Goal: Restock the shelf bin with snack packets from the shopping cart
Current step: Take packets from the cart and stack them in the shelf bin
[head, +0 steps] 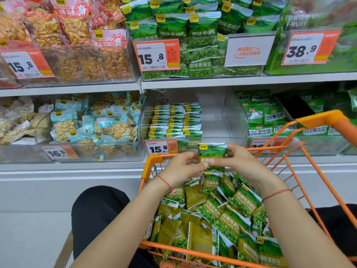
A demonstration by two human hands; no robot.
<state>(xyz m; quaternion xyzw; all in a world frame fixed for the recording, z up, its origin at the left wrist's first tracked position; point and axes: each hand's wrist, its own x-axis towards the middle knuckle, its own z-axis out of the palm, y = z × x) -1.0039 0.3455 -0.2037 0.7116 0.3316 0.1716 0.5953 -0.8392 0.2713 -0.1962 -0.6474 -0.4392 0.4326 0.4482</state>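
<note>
Both hands pinched one garlic pea packet (212,156) above orange cart (152,161): left hand (181,169) and right hand (239,163) grip clamped on edges, likely squaring it for half-filled shelf bin (228,113) ahead.

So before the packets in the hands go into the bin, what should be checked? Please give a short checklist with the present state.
1. Green pea packets held by both the left hand and right hand: ok.
2. Packets upright, logo on top: ok.
3. Clear shelf bin has free space right of its stacked rows: ok.
4. Flavour matches bin rows: cannot tell.
5. Path over the cart rim to the bin is open: ok.
</note>
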